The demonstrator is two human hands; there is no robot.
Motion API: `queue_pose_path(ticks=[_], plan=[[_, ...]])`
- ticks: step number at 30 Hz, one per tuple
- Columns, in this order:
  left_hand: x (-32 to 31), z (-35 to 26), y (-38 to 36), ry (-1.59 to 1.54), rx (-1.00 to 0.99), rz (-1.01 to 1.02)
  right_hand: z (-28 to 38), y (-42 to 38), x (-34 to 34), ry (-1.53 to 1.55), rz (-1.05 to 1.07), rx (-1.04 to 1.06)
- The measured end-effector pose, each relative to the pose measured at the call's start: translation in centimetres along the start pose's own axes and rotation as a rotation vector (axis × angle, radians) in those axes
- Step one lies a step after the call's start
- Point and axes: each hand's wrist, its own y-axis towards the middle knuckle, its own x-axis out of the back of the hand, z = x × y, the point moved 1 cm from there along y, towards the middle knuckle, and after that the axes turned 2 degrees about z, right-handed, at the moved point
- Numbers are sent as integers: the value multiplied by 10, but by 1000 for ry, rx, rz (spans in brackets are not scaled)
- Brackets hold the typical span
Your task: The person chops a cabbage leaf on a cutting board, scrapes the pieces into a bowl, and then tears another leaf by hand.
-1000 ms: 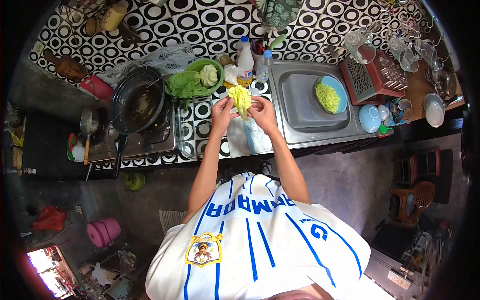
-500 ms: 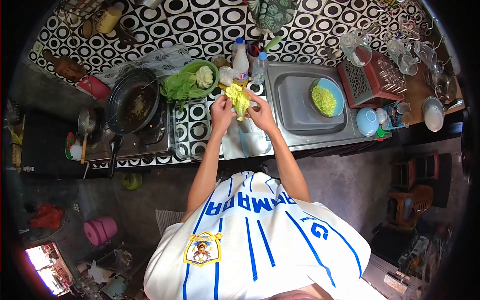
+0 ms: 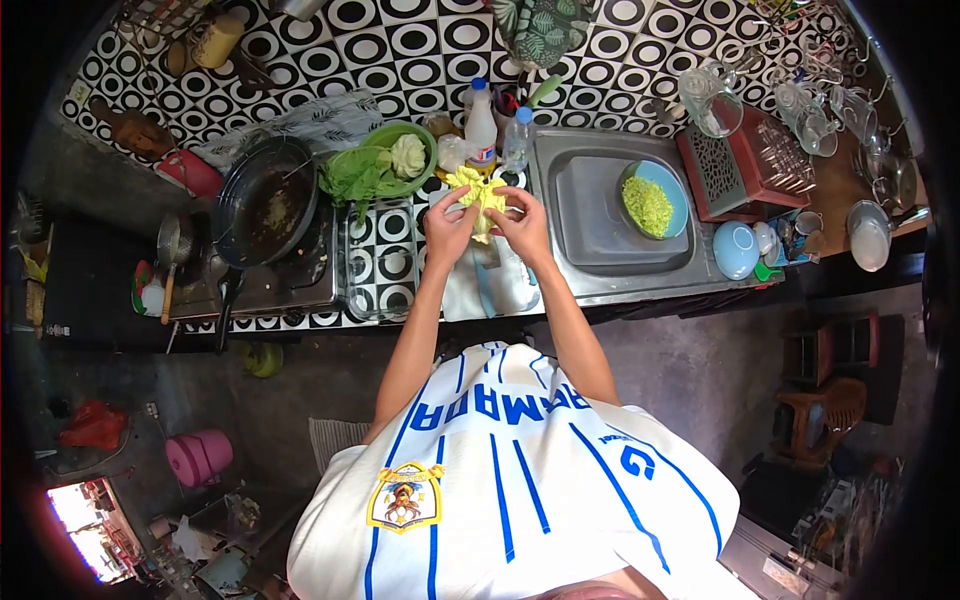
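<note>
A crumpled yellow-green vegetable leaf point(image 3: 481, 192) is held up over the counter between my two hands. My left hand point(image 3: 447, 228) is closed on its left side, thumb and fingers pinching it. On the right side, my right hand point(image 3: 523, 226) pinches the same leaf. Below them lies a pale, shiny board or tray point(image 3: 500, 285) on the counter. Just behind the leaf stand a white bottle with a blue cap point(image 3: 480, 125) and a clear plastic bottle point(image 3: 518, 140). A green bowl point(image 3: 431, 150) with leafy greens point(image 3: 355, 178) and a pale cabbage-like head point(image 3: 408, 156) sits to the left.
Right of my hands is a steel sink point(image 3: 560, 235) with a blue bowl point(image 3: 680, 200) of shredded yellow-green food point(image 3: 647, 205). A dark wok point(image 3: 270, 210) rests on the stove at left. Glasses point(image 3: 712, 105) and a red rack point(image 3: 710, 165) stand at far right.
The leaf has gone from hanging fairly flat to being spread wider and crumpled between my fingers. My hands stay in nearly the same place, with the fingers shifted on the leaf.
</note>
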Motion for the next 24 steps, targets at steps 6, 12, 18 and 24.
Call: queue_pose_path(ticks=[6,12,18,24], plan=[[-1,-8,-7,-70,-27,-88,-4,0,3,216,42,49],[-8,-18,-11,-75,-97,-188,0,-2,5,146,62,152],[1,1,-2,-27,30,-175,-9,4,9,77,176,92],[22,8,1,-195,137,-83,-5,3,5,239,187,-10]])
